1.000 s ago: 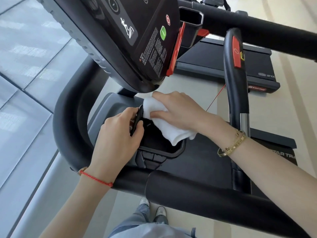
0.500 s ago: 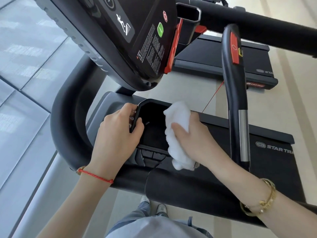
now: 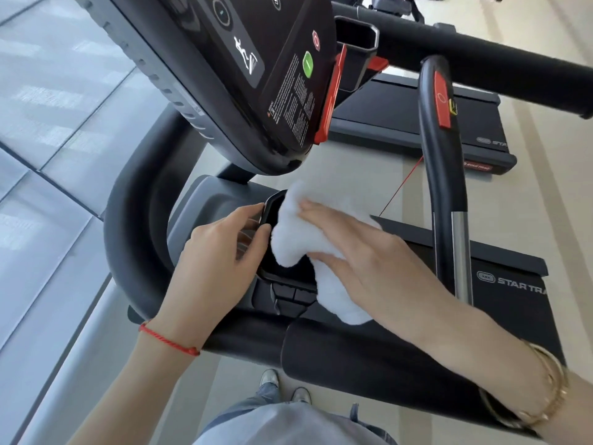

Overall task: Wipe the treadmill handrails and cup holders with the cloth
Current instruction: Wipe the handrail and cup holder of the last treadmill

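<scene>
Looking down from the head camera, you can see two hands working on one cup holder (image 3: 282, 271), the black square-ish pocket set in the grey tray under the console (image 3: 256, 75). One white cloth (image 3: 308, 232) is bunched up over the cup holder's opening and spills down over its near right corner toward the front crossbar (image 3: 369, 364). The right hand (image 3: 362, 264) lies flat on top of the cloth with fingers stretched out pretty straight, pressing it down rather than grabbing it. The left hand (image 3: 218, 268) grips the left rim of the cup holder, thumb on the inner edge and fingers curled around the outside, though the fingertips are a bit blurry so I can't say exactly how far they wrap. One red string bracelet (image 3: 168, 341) sits on the left wrist and what looks like a pair of gold bangles (image 3: 545, 390) on the right wrist. Handrail count: one thick curved handrail (image 3: 128, 236) sweeps around the left side, and one upright grip bar (image 3: 446, 187) with a red button and a silver sensor strip stands right of the cloth, well apart from both hands. A second treadmill (image 3: 417, 123) sits farther back. Two shoes (image 3: 285, 387) are visible on the floor below the crossbar.
</scene>
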Available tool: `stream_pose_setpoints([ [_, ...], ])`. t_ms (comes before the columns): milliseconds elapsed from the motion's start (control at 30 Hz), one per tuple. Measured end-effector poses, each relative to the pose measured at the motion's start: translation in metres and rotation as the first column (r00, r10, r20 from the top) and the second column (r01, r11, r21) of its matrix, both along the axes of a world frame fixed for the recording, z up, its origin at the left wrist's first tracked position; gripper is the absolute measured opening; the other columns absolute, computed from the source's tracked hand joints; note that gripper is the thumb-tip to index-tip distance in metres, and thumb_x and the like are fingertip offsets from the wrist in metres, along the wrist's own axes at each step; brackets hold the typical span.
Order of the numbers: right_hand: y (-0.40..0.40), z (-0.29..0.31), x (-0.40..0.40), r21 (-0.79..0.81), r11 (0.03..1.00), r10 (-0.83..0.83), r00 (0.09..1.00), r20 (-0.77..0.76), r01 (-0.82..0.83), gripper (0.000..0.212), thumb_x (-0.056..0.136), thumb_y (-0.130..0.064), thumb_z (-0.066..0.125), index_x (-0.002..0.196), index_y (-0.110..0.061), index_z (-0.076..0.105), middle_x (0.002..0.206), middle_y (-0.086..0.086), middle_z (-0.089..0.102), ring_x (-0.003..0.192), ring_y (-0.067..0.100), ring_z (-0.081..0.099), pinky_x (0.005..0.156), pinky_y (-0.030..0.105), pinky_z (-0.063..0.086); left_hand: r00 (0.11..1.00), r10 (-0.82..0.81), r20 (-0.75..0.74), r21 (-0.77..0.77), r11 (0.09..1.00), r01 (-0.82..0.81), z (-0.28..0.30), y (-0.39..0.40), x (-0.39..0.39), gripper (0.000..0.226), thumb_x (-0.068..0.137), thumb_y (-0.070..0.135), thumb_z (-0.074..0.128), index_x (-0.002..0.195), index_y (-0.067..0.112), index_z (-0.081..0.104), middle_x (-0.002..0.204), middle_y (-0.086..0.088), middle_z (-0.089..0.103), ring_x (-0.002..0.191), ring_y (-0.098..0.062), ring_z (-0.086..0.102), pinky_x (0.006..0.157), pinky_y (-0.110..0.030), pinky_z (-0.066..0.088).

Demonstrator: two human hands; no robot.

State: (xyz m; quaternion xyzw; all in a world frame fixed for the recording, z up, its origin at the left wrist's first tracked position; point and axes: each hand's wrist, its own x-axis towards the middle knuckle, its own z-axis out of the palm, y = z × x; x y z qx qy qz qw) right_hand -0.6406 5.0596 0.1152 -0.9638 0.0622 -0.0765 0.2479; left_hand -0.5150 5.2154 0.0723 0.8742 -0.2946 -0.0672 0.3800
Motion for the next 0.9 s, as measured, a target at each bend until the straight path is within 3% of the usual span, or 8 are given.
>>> stream_pose_setpoints([
  [67,-0.004,-0.003,0.015,-0.018,0.992,0.120,0.982,-0.144,-0.123,0.033,0.101,-0.018,0.050,0.133,-0.013,0.050,0.131,-0.003,0.055,0.103,0.006,0.048,0.085,0.013,0.037,1.000,0.007,0.000,0.003,1.000,-0.007,0.001,0.006,-0.002,0.035,0.091,0.038,0.054,0.124,0.031,0.064,0.088,0.026,0.066,0.079,0.005,0.064,0.078,-0.024,0.055],
  [167,-0.010,-0.010,0.031,-0.012,0.971,0.219,0.913,-0.344,-0.238,0.043,0.100,-0.028,0.048,0.137,-0.007,0.047,0.138,0.009,0.050,0.124,0.026,0.048,0.102,0.039,0.040,0.999,0.029,-0.019,-0.003,1.000,-0.029,0.002,0.011,-0.005,0.034,0.090,0.040,0.051,0.119,0.030,0.067,0.085,0.022,0.068,0.075,0.001,0.065,0.077,-0.029,0.057],
  [200,-0.011,-0.011,0.035,-0.011,0.965,0.238,0.899,-0.367,-0.261,0.041,0.099,-0.029,0.049,0.134,-0.008,0.049,0.135,0.009,0.052,0.123,0.027,0.049,0.101,0.039,0.041,0.999,0.027,-0.028,0.001,1.000,-0.027,0.003,0.011,-0.007,0.034,0.091,0.040,0.050,0.119,0.031,0.067,0.085,0.020,0.068,0.074,-0.001,0.065,0.076,-0.032,0.057],
  [300,-0.015,-0.013,0.041,-0.113,0.939,0.250,0.870,-0.425,-0.325,0.019,0.098,-0.035,0.047,0.100,-0.019,0.057,0.107,-0.010,0.057,0.100,0.014,0.055,0.081,0.007,0.040,1.000,0.012,-0.029,0.028,1.000,-0.011,0.003,0.012,-0.009,0.032,0.093,0.042,0.048,0.118,0.033,0.065,0.084,0.018,0.068,0.074,-0.004,0.066,0.074,-0.037,0.057],
  [467,-0.014,-0.017,0.055,-0.256,0.883,0.189,0.796,-0.575,-0.394,0.033,0.099,-0.046,0.039,0.101,-0.019,0.059,0.101,-0.006,0.064,0.097,0.021,0.059,0.081,0.036,0.046,1.000,0.000,-0.026,0.058,0.998,0.001,0.003,0.013,-0.009,0.031,0.094,0.044,0.046,0.117,0.035,0.064,0.081,0.015,0.069,0.076,-0.012,0.068,0.074,-0.040,0.056],
  [700,-0.013,-0.018,0.064,-0.294,0.823,0.176,0.711,-0.681,-0.485,0.041,0.100,-0.045,0.034,0.095,-0.016,0.064,0.085,0.000,0.063,0.081,0.022,0.059,0.079,0.037,0.049,0.999,-0.030,-0.027,0.044,0.999,0.031,0.003,0.015,-0.010,0.035,0.094,0.041,0.046,0.123,0.031,0.063,0.075,0.014,0.069,0.074,-0.014,0.070,0.073,-0.040,0.057],
  [800,-0.014,-0.017,0.066,-0.323,0.797,0.182,0.713,-0.677,-0.510,0.040,0.100,-0.046,0.037,0.084,-0.016,0.059,0.062,-0.004,0.045,0.057,0.012,0.041,0.055,0.028,0.033,0.999,-0.030,-0.032,0.047,0.998,0.031,0.004,0.015,-0.010,0.034,0.094,0.042,0.047,0.122,0.031,0.063,0.078,0.015,0.069,0.076,-0.011,0.069,0.073,-0.039,0.056],
  [900,-0.015,-0.017,0.064,-0.321,0.806,0.191,0.730,-0.656,-0.498,0.039,0.099,-0.046,0.037,0.081,-0.019,0.060,0.059,-0.006,0.041,0.055,0.009,0.034,0.057,0.030,0.028,0.998,-0.029,-0.048,0.051,0.998,0.032,0.005,0.016,-0.008,0.036,0.093,0.044,0.047,0.122,0.033,0.063,0.080,0.018,0.068,0.075,-0.006,0.068,0.072,-0.037,0.057],
])
